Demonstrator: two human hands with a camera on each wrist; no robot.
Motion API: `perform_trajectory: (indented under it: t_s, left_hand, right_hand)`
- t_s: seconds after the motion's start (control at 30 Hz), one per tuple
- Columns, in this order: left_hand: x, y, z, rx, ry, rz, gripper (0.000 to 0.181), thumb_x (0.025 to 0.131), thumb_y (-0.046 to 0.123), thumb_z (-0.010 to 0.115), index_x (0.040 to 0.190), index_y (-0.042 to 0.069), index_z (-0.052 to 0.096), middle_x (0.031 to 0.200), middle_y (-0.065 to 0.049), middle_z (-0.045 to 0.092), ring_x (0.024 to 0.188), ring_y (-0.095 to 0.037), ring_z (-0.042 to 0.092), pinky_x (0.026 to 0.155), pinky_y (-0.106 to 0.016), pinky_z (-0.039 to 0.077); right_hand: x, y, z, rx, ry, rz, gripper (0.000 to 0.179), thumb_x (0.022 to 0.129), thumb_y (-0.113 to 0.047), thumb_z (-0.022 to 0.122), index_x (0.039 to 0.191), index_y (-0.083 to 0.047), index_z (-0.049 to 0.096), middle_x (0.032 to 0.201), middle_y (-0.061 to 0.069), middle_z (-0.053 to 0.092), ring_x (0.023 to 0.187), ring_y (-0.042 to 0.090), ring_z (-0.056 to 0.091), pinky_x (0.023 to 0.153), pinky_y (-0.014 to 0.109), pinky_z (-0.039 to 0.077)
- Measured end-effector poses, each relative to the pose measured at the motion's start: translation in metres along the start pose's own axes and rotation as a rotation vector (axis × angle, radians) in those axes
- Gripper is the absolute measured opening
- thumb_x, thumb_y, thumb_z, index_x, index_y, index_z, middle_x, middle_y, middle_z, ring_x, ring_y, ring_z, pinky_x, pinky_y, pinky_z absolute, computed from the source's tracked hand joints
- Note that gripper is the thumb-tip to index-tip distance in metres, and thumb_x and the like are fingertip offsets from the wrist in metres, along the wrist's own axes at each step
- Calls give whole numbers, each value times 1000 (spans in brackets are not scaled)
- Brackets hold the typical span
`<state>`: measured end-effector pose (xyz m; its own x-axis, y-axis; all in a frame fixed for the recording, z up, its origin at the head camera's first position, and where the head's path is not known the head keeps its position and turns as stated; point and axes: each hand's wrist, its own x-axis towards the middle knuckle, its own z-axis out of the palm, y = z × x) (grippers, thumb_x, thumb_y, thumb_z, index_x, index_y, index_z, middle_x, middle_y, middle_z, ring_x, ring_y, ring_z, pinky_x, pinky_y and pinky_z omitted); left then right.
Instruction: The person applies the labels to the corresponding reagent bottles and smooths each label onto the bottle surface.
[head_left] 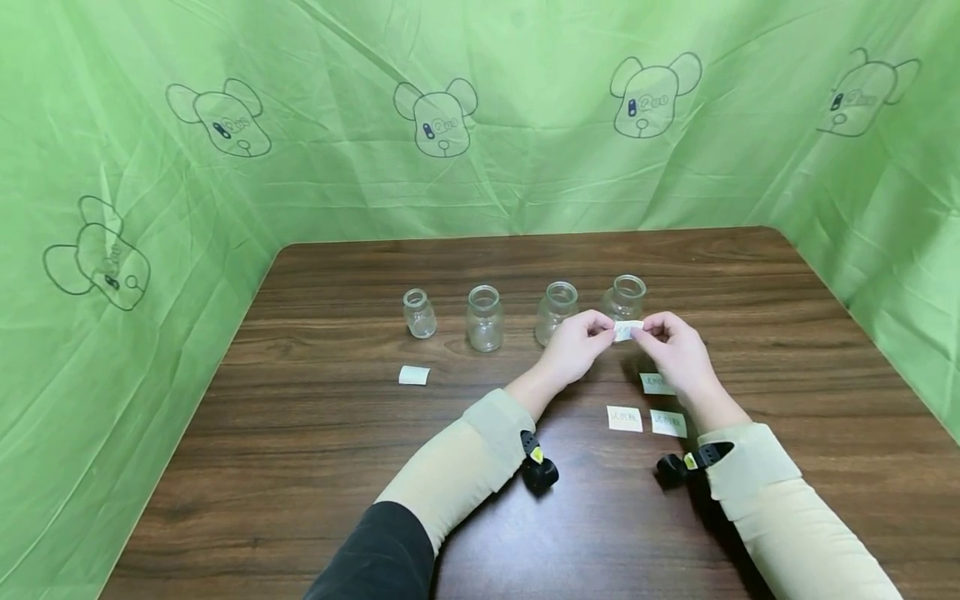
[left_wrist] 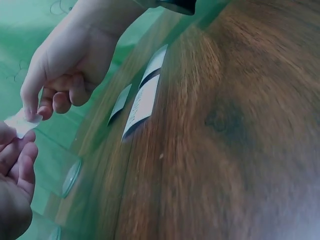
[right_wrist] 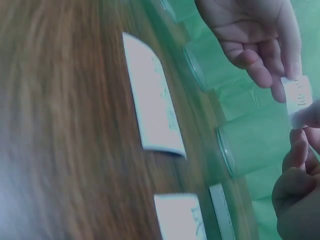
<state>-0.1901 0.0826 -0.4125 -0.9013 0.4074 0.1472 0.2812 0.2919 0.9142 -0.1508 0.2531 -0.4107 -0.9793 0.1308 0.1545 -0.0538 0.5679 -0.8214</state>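
Observation:
Both hands pinch one small white label with writing on it [head_left: 627,331], held up in front of the rightmost glass jar [head_left: 627,293]. The left hand [head_left: 576,346] grips its left end between thumb and finger. At the other end, the right hand [head_left: 681,354] does the same. In the right wrist view the label [right_wrist: 298,97] is stretched between the fingertips of both hands. Another glass jar [head_left: 555,312] stands just behind the left hand, partly covered by it. Under the right hand lies a written label [head_left: 656,384], partly hidden.
Two more written labels, one [head_left: 624,418] beside the other [head_left: 668,423], lie nearer on the wooden table [head_left: 300,467]. A middle jar [head_left: 485,319] and a smaller jar [head_left: 419,314] stand to the left. In front of the small jar is a white paper piece [head_left: 414,375]. Green cloth [head_left: 525,183] surrounds the table.

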Motion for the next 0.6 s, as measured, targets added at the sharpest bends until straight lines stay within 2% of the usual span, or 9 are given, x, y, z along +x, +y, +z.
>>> perform_trajectory:
  t_s: [0.1, 0.3, 0.43, 0.6]
  left_hand:
    - [1, 0, 4, 11, 47, -8, 11, 89, 14, 61, 97, 8, 67, 83, 4, 64, 75, -2, 55, 70, -15, 44]
    - [1, -1, 17, 21, 183, -28, 8, 85, 12, 63, 91, 8, 68, 77, 5, 64, 68, -1, 53, 63, -14, 42]
    - [1, -1, 23, 101, 232, -31, 6, 84, 12, 64, 88, 10, 68, 75, 6, 64, 66, 0, 52, 61, -13, 41]
    - [0, 0, 25, 236, 249, -24, 6, 84, 11, 63, 88, 10, 67, 74, 6, 63, 65, -3, 53, 60, -13, 40]
  right_hand:
    - [2, 1, -2, -40, 9, -12, 26, 90, -24, 62, 96, 1, 57, 85, 8, 54, 73, 13, 46, 58, 20, 38]
    - [4, 8, -5, -114, 11, -58, 24, 90, -24, 62, 95, -1, 58, 84, 10, 57, 73, 15, 48, 60, 22, 38]
    - [5, 12, -4, -151, 6, -76, 21, 90, -22, 62, 93, -2, 59, 83, 10, 59, 73, 16, 49, 61, 23, 38]
    - [6, 15, -4, -181, 2, -72, 22, 90, -25, 62, 93, -3, 62, 81, 9, 61, 71, 17, 50, 59, 25, 39]
